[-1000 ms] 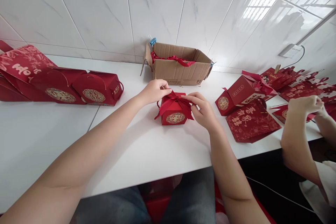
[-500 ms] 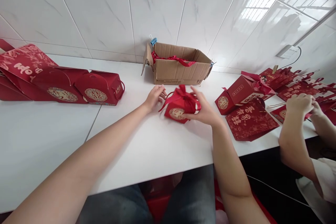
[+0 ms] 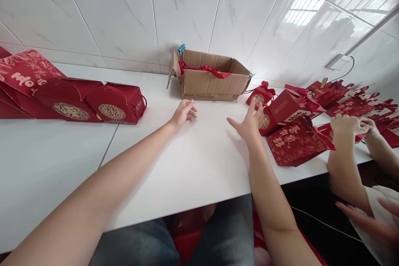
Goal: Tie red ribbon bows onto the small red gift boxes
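Red card forms the small bow-topped gift box (image 3: 258, 96), right of centre in the upper half of the frame, near the right end of the corrugated carton (image 3: 213, 86). Your right hand (image 3: 246, 122) is just in front of it, thumb and fingers spread and released; you cannot tell from this angle whether a fingertip grazes the card. Your left hand (image 3: 184, 114) grasps nothing, its fingers loosely curled below the carton's left corner. The likeliest trouble is those spread fingers hooking the bow or bumping the medallion-fronted box (image 3: 267, 124), since both stand so close; that could loosen the knot or shove the larger bow-tied box (image 3: 282, 106) behind. A push through that cluster might also slide the floral gift box (image 3: 294, 144) toward the front edge of the white tabletop (image 3: 187, 174). At the carton, the red ribbon (image 3: 220, 75) draped over its front wall could be dragged out by a passing wrist, and the blue binder clip (image 3: 181, 48) at its upper left corner could snag. Handled gift boxes (image 3: 114, 102) crowd the left of the frame. On the right, a co-worker's hands (image 3: 344, 125) narrow your room, and another, blurred hand (image 3: 369, 222) intrudes at the lower right.
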### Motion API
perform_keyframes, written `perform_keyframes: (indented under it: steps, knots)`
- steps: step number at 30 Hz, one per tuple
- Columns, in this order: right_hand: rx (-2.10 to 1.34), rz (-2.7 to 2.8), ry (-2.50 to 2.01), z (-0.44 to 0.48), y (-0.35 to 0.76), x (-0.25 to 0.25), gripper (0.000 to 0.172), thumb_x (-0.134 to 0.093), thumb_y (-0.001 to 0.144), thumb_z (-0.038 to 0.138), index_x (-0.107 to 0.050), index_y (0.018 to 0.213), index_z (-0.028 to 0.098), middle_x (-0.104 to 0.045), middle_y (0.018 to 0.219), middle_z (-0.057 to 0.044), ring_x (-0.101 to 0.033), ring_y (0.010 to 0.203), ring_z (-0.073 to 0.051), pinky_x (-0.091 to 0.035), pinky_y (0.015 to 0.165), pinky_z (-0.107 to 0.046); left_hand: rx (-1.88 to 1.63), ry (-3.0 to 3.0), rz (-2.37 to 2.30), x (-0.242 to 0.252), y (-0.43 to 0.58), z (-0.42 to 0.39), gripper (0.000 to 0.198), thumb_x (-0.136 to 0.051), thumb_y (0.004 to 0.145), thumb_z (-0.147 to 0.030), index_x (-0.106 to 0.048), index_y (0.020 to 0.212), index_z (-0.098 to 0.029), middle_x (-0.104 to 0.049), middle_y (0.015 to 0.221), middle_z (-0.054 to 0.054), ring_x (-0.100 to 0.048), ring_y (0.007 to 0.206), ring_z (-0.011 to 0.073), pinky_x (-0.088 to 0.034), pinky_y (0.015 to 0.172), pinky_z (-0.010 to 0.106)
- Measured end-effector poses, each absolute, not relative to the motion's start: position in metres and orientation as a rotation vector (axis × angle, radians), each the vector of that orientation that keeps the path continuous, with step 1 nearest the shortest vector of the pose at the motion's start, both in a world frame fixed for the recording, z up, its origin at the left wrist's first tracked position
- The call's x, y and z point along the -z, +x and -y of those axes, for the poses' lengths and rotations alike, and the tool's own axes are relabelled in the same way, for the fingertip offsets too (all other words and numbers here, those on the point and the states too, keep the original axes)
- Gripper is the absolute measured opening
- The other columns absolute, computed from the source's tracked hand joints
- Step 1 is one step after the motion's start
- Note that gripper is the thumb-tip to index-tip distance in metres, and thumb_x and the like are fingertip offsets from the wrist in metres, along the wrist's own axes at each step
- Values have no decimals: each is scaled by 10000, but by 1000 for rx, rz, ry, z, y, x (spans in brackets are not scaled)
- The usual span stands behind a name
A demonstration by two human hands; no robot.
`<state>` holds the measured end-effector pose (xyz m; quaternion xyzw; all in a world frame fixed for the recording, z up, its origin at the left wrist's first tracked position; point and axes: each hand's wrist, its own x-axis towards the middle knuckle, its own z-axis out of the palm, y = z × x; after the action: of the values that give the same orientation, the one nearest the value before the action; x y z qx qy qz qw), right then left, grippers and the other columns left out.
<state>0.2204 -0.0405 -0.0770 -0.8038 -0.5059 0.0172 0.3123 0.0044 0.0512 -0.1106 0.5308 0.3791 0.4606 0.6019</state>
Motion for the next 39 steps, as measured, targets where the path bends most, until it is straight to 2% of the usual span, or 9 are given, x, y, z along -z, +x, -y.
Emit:
perform_keyframes:
  steps: [9,12,16,20,24,26,31,34,39]
  knots:
    - [4,1496,-2062,32,209,98,1026,-661,728,453,-30,1512,253,8,1566,-202,-30,1446,-416,-156,1089,-634,-1093,1381,-926,113,6,-46,330,-550,837,-503,-437,955,-217,-549,846,10,-580,724,141,-425,572,248]
    - [-27,1644,-2024,27,198,112,962,-623,754,406,-47,1509,255,15,1569,-189,-23,1451,-409,-166,1090,-630,-1160,1601,-998,119,6,-26,320,-638,777,-364,-465,1012,-232,-556,902,20,-559,897,184,-446,692,288]
    - [-127,1717,-2057,22,191,124,877,-559,789,379,-79,1507,231,8,1572,-196,-19,1457,-402,-178,1089,-628,-1187,2396,-989,126,-19,1,346,-606,749,-236,-500,1079,-227,-578,1099,98,-526,1080,282,-429,920,451]
    - [-150,1703,-2059,20,192,124,876,-554,787,365,-71,1506,236,25,1574,-197,-14,1459,-394,-177,1089,-631,-1492,2693,-1274,115,-81,0,503,-711,681,-319,-510,1137,-255,-458,1341,133,-352,1299,397,-211,1079,592]
    - [-157,1699,-2069,21,192,122,877,-562,782,341,-78,1506,233,19,1575,-191,-13,1459,-387,-182,1091,-623,-1673,2493,-2013,93,-142,-21,921,-788,572,-499,-389,1331,-164,-275,1488,212,-146,1384,472,-126,1060,649]
    - [-171,1699,-2067,22,191,122,878,-565,780,334,-85,1508,229,19,1576,-187,-8,1459,-387,-180,1095,-617,-1628,2318,-2195,89,-158,-31,952,-779,567,-546,-386,1340,-154,-355,1447,214,-239,1347,458,-173,1039,633]
    - [-201,1691,-2058,23,192,122,888,-570,775,344,-74,1505,246,22,1576,-188,-30,1458,-389,-190,1086,-627,-1573,2255,-2163,97,-163,-41,656,-747,605,-547,-535,1109,-185,-587,1185,114,-451,1163,368,-148,1060,638]
    - [-227,1675,-2064,23,193,123,896,-572,773,347,-72,1509,242,31,1577,-185,-34,1458,-387,-192,1093,-622,-1606,2279,-2047,98,-153,-35,608,-751,606,-510,-539,1076,-188,-593,1111,109,-461,1133,372,-150,1053,669]
    - [-224,1668,-1987,22,193,124,834,-549,794,355,-119,1501,253,-3,1578,-177,-65,1458,-371,-210,1083,-635,-1583,2607,-1186,104,-113,-11,689,-718,650,-434,-408,1217,-195,-458,1202,150,-456,1173,342,-395,1004,545]
